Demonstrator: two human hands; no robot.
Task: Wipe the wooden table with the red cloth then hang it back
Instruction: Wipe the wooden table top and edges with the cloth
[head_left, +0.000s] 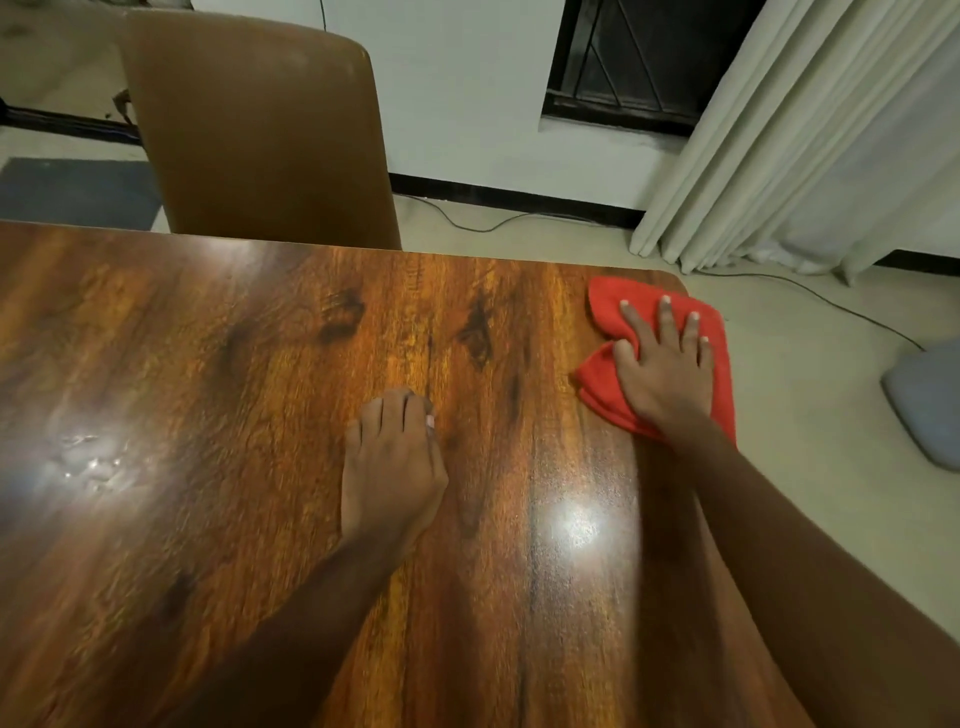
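Note:
The glossy wooden table (234, 364) fills most of the view. A red cloth (605, 304) lies bunched at the table's far right corner, partly overhanging the right edge. My right hand (662, 364) presses flat on the cloth with fingers spread. My left hand (392, 462) rests on the bare wood near the middle, fingers curled together, holding nothing. A wet or smeared patch (91, 462) shines at the table's left.
A brown chair (260, 130) stands pushed against the far edge of the table. White curtains (810, 130) hang at the right, below a dark window (639, 57). A cable (831, 301) runs across the floor to a grey object (924, 405).

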